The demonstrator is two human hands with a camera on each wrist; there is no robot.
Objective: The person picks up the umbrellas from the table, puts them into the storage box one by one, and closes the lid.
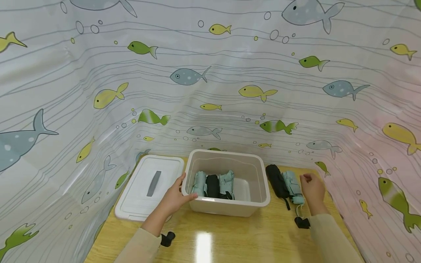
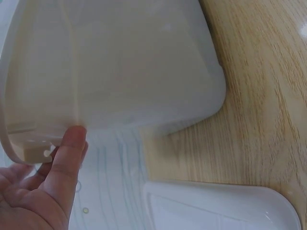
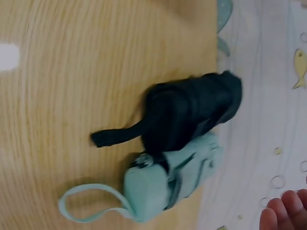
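Observation:
My left hand [image 1: 176,196] grips the front left corner of a beige plastic storage box [image 1: 227,206], thumb over the rim and fingers along its outer end wall. Inside the box, side by side, lie a mint roll-shaped pouch [image 1: 199,183], a black one [image 1: 212,185] and another mint one [image 1: 226,182]. On the table at right, a black roll-shaped pouch [image 3: 192,108] with a strap lies against a mint pouch [image 3: 148,191] with a looped strap. Just right of that pair, my right hand [image 1: 311,190] is raised with loosely curled fingers and holds nothing.
A white lid [image 1: 135,193] with a grey handle lies left of the box on the wooden table [image 1: 230,241]. A fish-patterned curtain [image 1: 197,120] rises behind the table and along both sides. Small black wrist devices hang at both sleeves.

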